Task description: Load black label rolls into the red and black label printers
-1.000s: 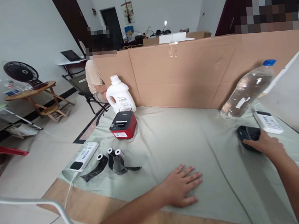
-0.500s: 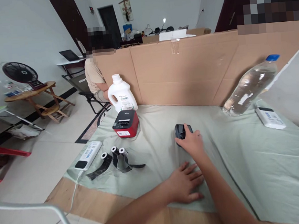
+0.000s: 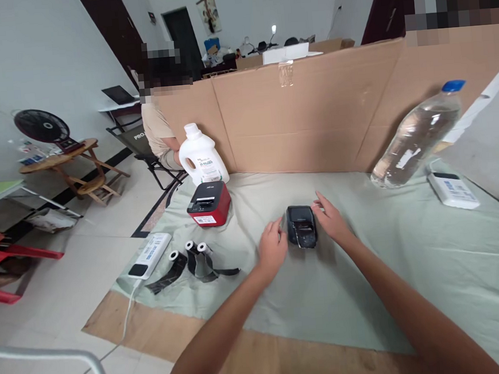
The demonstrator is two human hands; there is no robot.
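Observation:
A small black device (image 3: 302, 233) lies on the pale green cloth (image 3: 367, 258) near the middle of the table. My left hand (image 3: 272, 247) is at its left side, fingers touching its edge. On the device's right side rests my right hand (image 3: 331, 218), fingers stretched along it. Neither hand has lifted it; both sets of fingers are loosely apart.
A red and black label printer (image 3: 208, 203) and a white jug (image 3: 201, 155) stand at the back left. Black ribbon rolls (image 3: 192, 262) and a white power strip (image 3: 150, 255) lie left. A water bottle (image 3: 416, 133) leans on the cardboard wall (image 3: 313, 113); a person sits beyond.
My right hand carried the black device from the right side to the table's middle and set it down. My left hand lifted off the cloth and moved up to the device's left side.

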